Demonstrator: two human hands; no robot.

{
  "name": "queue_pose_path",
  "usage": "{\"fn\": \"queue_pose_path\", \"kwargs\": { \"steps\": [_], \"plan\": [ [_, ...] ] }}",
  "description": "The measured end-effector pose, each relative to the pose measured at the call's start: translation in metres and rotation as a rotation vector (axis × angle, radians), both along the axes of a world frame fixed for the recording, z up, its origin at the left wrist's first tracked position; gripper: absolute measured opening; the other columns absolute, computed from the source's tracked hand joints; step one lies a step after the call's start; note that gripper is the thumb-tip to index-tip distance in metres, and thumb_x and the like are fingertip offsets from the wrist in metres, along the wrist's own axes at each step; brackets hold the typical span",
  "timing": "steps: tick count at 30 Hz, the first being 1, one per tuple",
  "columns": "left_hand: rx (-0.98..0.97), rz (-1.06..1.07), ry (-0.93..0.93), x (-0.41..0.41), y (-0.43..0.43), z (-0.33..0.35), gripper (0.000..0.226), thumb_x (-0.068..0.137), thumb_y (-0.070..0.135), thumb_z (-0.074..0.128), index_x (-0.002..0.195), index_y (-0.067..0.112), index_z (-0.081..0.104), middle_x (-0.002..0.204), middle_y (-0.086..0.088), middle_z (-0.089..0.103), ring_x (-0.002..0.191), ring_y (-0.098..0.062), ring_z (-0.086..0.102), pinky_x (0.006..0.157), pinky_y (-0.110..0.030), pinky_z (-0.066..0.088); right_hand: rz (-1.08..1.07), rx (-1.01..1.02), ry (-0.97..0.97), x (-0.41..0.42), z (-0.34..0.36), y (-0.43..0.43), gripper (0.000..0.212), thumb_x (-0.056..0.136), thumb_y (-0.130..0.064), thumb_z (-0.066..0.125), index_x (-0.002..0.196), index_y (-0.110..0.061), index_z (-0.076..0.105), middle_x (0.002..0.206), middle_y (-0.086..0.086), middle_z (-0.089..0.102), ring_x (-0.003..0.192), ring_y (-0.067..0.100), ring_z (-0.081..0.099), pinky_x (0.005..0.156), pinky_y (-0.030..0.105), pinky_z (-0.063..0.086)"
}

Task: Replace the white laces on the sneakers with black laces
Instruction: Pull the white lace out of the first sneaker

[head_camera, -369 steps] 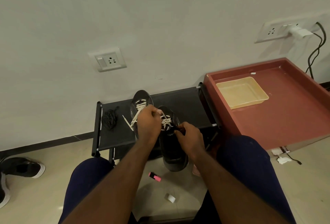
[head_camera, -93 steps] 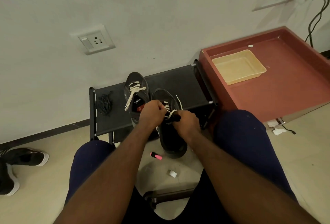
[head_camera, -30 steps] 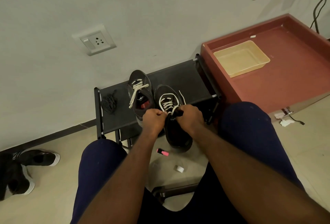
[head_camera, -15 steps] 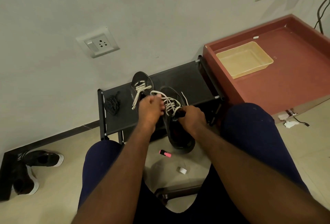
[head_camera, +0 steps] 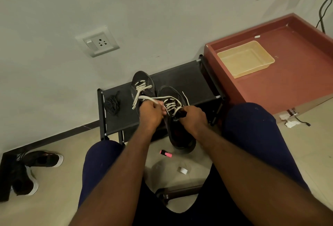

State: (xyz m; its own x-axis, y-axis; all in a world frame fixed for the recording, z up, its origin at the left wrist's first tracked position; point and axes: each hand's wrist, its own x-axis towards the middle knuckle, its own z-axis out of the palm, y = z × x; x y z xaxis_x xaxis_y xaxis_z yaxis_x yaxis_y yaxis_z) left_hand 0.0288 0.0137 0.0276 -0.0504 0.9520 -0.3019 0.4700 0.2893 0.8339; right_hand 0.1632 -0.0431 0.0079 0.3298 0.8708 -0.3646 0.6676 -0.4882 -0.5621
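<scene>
The fingers [head_camera: 156, 106] of the left hand [head_camera: 151, 113] are curled tight around a white lace [head_camera: 163, 97] that comes out of the near sneaker [head_camera: 181, 133]. The right hand [head_camera: 193, 118] pinches the dark top of that sneaker. The sneaker sticks out over the edge of the black rack [head_camera: 189, 79], next to the other sneaker [head_camera: 142, 81]. The black laces [head_camera: 112, 103] lie in a heap on the rack.

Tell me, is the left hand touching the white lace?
Touching. The head view shows the left hand gripping the white lace, which runs from its curled fingers across to the near sneaker.
</scene>
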Motion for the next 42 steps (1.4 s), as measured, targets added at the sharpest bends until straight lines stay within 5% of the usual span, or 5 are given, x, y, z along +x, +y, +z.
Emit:
{"fn": "queue_pose_path", "kwargs": {
  "steps": [8, 19, 29, 35, 42],
  "plan": [
    [0.137, 0.258, -0.38, -0.023, 0.041, 0.063, 0.016, 0.103, 0.016, 0.051, 0.104, 0.003, 0.059, 0.082, -0.01, 0.068, 0.066, -0.014, 0.07, 0.058, -0.022, 0.055, -0.006, -0.013, 0.005, 0.0, -0.002, -0.001, 0.031, 0.086, -0.019, 0.066, 0.116, -0.025, 0.071, 0.109, 0.006, 0.072, 0.105, 0.03, 0.066, 0.086, 0.036, 0.056],
    [-0.022, -0.43, 0.59, -0.005, -0.052, -0.029, 0.031, 0.091, 0.034, 0.059, 0.104, 0.007, 0.065, 0.099, -0.013, 0.069, 0.095, -0.032, 0.066, 0.078, -0.036, 0.054, -0.087, 0.072, 0.074, -0.004, 0.0, -0.007, 0.038, 0.085, -0.018, 0.067, 0.119, -0.018, 0.052, 0.113, 0.011, 0.069, 0.106, 0.035, 0.064, 0.087, 0.036, 0.05],
    [0.107, -0.344, 0.595, -0.006, -0.047, -0.032, 0.032, 0.099, 0.032, 0.047, 0.101, 0.005, 0.065, 0.096, -0.016, 0.068, 0.091, -0.035, 0.066, 0.079, -0.045, 0.056, 0.076, 0.228, 0.034, -0.002, 0.0, -0.004, 0.021, 0.077, -0.014, 0.073, 0.084, -0.022, 0.054, 0.108, 0.002, 0.056, 0.098, 0.026, 0.058, 0.086, 0.042, 0.052],
    [0.141, -0.372, 0.602, -0.007, -0.049, -0.035, 0.032, 0.1, 0.031, 0.045, 0.101, 0.003, 0.061, 0.101, -0.021, 0.067, 0.096, -0.042, 0.063, 0.079, -0.045, 0.051, 0.199, 0.18, 0.271, 0.002, 0.008, -0.002, 0.05, 0.088, -0.006, 0.067, 0.135, -0.017, 0.053, 0.119, -0.001, 0.065, 0.11, 0.012, 0.059, 0.099, 0.025, 0.045],
    [0.127, -0.345, 0.553, -0.008, -0.049, -0.035, 0.033, 0.1, 0.031, 0.047, 0.1, 0.002, 0.062, 0.101, -0.023, 0.067, 0.097, -0.043, 0.062, 0.077, -0.045, 0.049, 0.237, 0.203, 0.021, 0.004, 0.03, 0.002, 0.005, 0.086, -0.018, 0.073, 0.085, -0.019, 0.069, 0.077, -0.003, 0.069, 0.077, 0.015, 0.065, 0.075, 0.035, 0.056]
  ]
}}
